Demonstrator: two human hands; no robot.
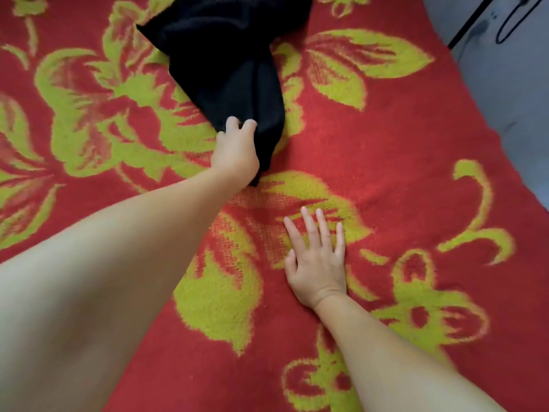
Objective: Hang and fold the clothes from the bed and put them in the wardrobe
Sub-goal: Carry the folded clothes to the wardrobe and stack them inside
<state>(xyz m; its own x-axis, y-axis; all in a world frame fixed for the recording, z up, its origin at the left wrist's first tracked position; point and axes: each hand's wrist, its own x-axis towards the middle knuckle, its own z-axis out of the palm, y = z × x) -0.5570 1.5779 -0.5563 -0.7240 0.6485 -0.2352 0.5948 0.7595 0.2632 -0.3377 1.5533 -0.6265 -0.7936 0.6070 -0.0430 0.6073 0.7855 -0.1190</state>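
Observation:
A black garment (225, 55) lies bunched on the bed, running from the top edge of the view down toward the middle. My left hand (236, 147) reaches far forward and grips the garment's near end, fingers curled into the cloth. My right hand (316, 257) rests flat on the bed's red blanket (401, 138), fingers straight and spread, holding nothing. The garment's far end is cut off by the top of the view.
The blanket is red with large yellow-green flowers and covers the whole bed. Its right edge runs diagonally at the upper right, where grey floor (511, 84) shows. A black hanger or cable (517, 19) lies there, beside a dark rod.

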